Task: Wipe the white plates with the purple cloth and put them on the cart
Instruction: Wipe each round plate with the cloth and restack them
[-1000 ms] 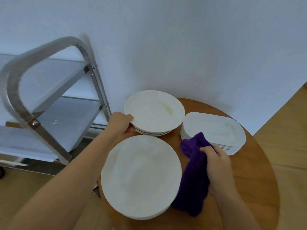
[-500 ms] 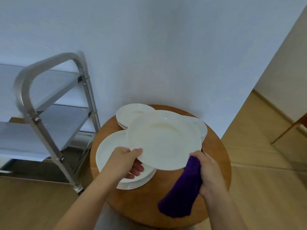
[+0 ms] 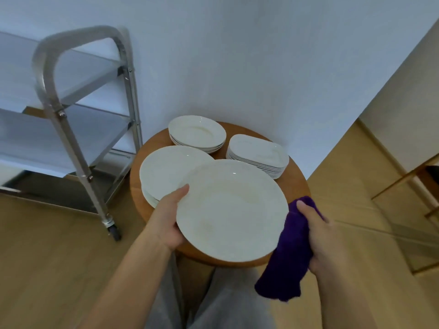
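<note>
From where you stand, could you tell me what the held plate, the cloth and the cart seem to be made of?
The held plate looks like glazed white ceramic: smooth, with small glints near its rim. The purple cloth looks like soft, plush fabric, perhaps microfibre, drooping in folds. The cart seems to be brushed metal, probably steel, grey with a dull sheen.

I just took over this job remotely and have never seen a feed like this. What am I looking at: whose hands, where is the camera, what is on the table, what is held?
There is no machine here. One camera sits on a person's head and looks down at their two bare hands. The left hand has a grip on the rim of a large white plate, lifted above the round wooden table. The right hand is closed on the purple cloth, beside the plate's edge. On the table stand three stacks: large round plates, smaller round plates and oblong plates. The metal cart stands to the left; no plates show on its visible shelves.
</note>
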{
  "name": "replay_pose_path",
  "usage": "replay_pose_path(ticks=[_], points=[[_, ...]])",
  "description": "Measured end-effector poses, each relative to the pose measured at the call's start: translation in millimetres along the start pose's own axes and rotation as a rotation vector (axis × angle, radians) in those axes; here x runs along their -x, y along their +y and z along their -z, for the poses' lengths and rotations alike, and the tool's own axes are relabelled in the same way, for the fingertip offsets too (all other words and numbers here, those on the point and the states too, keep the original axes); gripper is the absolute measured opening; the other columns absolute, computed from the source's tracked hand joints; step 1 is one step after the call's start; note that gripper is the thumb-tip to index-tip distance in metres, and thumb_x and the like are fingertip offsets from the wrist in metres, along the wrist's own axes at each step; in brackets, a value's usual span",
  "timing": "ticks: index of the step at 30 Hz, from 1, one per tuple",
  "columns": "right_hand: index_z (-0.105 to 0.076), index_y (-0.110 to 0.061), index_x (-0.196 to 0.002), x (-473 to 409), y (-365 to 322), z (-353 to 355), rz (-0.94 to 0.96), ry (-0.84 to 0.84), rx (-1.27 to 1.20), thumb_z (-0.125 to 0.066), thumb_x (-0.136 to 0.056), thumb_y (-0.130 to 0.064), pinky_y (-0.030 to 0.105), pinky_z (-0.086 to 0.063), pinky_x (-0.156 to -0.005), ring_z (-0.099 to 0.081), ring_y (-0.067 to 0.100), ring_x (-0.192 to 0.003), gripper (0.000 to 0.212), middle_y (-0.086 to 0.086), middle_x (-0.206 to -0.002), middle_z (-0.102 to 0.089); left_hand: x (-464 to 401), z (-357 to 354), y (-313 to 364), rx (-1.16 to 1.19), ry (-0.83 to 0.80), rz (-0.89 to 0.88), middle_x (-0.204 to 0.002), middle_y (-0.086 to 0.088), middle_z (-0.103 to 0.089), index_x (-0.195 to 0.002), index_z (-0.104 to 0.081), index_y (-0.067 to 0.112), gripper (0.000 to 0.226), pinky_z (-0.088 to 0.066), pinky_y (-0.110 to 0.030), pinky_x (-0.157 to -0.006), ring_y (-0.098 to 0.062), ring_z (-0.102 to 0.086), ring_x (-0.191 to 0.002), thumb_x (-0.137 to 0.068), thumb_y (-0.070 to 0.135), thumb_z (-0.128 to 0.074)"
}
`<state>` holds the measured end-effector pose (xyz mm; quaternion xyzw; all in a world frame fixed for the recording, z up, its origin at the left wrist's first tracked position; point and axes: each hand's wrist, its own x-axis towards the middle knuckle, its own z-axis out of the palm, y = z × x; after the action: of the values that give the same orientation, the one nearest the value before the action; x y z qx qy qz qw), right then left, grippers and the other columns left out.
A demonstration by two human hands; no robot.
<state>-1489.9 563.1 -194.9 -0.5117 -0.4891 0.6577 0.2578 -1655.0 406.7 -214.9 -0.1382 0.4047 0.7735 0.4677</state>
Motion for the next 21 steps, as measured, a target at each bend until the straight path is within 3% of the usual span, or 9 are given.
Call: replay_pose_path(ticks=[1, 3, 6, 8, 10, 12, 14, 18, 21], points=[[-0.064, -0.026, -0.086, 4.4, -6.9, -0.4, 0.094, 0.08, -0.011, -0.066, -0.084, -0.028, 0.034, -0.05, -0.068, -0.065, 0.023, -0.081, 0.004, 0.003, -0.084, -0.069, 2.6, 0.5, -4.9, 0.024, 0.017, -0.032, -0.1, -0.011, -0.065, -0.093, -0.053, 0.021, 0.001, -0.047, -0.049, -0.08, -0.034, -0.06, -0.093, -0.093, 0.02, -0.053], [-0.064, -0.031, -0.074, 18.6, -23.9, -5.8, 0.312, 0.141, -0.034, -0.062, -0.088, -0.032, 0.033, -0.049, -0.067, -0.063, 0.019, -0.076, 0.014, -0.006, -0.074, -0.066, 6.6, 1.6, -12.9, 0.049, 0.035, -0.12, -0.094, -0.008, -0.067, -0.087, -0.052, 0.025, 0.008, -0.049, -0.048, -0.08, -0.032, -0.062, -0.091, -0.094, 0.025, -0.052], [-0.059, -0.04, -0.09, 34.0, -32.4, -29.2, 0.587, 0.144, 0.103, -0.055, -0.09, -0.04, 0.031, -0.049, -0.074, -0.062, 0.01, -0.085, 0.005, -0.016, -0.085, -0.064, 10.2, -0.8, -23.0, 0.059, 0.025, -0.178, -0.093, -0.004, -0.068, -0.086, -0.052, 0.031, 0.012, -0.048, -0.05, -0.087, -0.03, -0.061, -0.094, -0.096, 0.03, -0.047], [-0.046, -0.032, -0.121, 28.3, -20.0, -45.1, 0.701, 0.125, 0.416, -0.052, -0.084, -0.05, 0.037, -0.046, -0.091, -0.055, 0.015, -0.107, 0.042, -0.007, -0.113, -0.059, 12.3, -2.5, -28.3, 0.085, 0.001, -0.194, -0.083, -0.002, -0.072, -0.087, -0.053, 0.033, 0.015, -0.05, -0.046, -0.082, -0.028, -0.062, -0.09, -0.098, 0.032, -0.042], [-0.022, -0.024, -0.145, 19.7, -0.6, -59.1, 0.655, -0.04, 0.762, -0.052, -0.084, -0.051, 0.043, -0.032, -0.11, -0.035, 0.021, -0.133, 0.073, 0.001, -0.143, -0.038, 14.0, -3.2, -32.4, 0.103, -0.033, -0.198, -0.076, 0.0, -0.074, -0.09, -0.055, 0.033, 0.018, -0.051, -0.043, -0.077, -0.026, -0.064, -0.088, -0.098, 0.034, -0.039], [0.002, -0.024, -0.15, 7.1, 23.3, -62.1, 0.602, -0.152, 1.138, -0.043, -0.092, -0.05, 0.039, -0.012, -0.119, -0.005, 0.02, -0.145, 0.078, 0.0, -0.158, -0.007, 13.4, -1.0, -34.7, 0.101, -0.034, -0.213, -0.082, 0.0, -0.074, -0.094, -0.058, 0.033, 0.018, -0.052, -0.042, -0.073, -0.026, -0.065, -0.089, -0.097, 0.036, -0.04], [0.01, -0.023, -0.15, -1.2, 36.4, -60.8, 0.691, -0.134, 1.409, -0.029, -0.097, -0.051, 0.035, 0.003, -0.117, 0.009, 0.021, -0.146, 0.071, 0.001, -0.159, 0.008, 10.9, 3.1, -38.3, 0.079, -0.022, -0.229, -0.087, 0.001, -0.074, -0.097, -0.058, 0.033, 0.019, -0.052, -0.039, -0.068, -0.024, -0.066, -0.087, -0.096, 0.038, -0.04], [0.007, -0.026, -0.15, -12.2, 39.2, -66.4, 0.736, -0.158, 1.386, -0.022, -0.099, -0.048, 0.03, 0.011, -0.111, 0.015, 0.02, -0.145, 0.063, 0.0, -0.159, 0.012, 7.6, 4.9, -43.3, 0.014, -0.04, -0.255, -0.086, 0.005, -0.074, -0.099, -0.057, 0.035, 0.019, -0.053, -0.036, -0.066, -0.021, -0.067, -0.086, -0.096, 0.04, -0.04], [0.003, -0.031, -0.15, -14.9, 42.0, -80.7, 0.687, -0.286, 1.221, -0.029, -0.098, -0.047, 0.036, -0.003, -0.115, 0.009, 0.019, -0.146, 0.064, -0.004, -0.159, 0.008, 6.1, 3.8, -46.8, -0.041, -0.063, -0.273, -0.096, 0.002, -0.072, -0.104, -0.057, 0.034, 0.021, -0.053, -0.035, -0.068, -0.021, -0.067, -0.092, -0.096, 0.039, -0.039]])
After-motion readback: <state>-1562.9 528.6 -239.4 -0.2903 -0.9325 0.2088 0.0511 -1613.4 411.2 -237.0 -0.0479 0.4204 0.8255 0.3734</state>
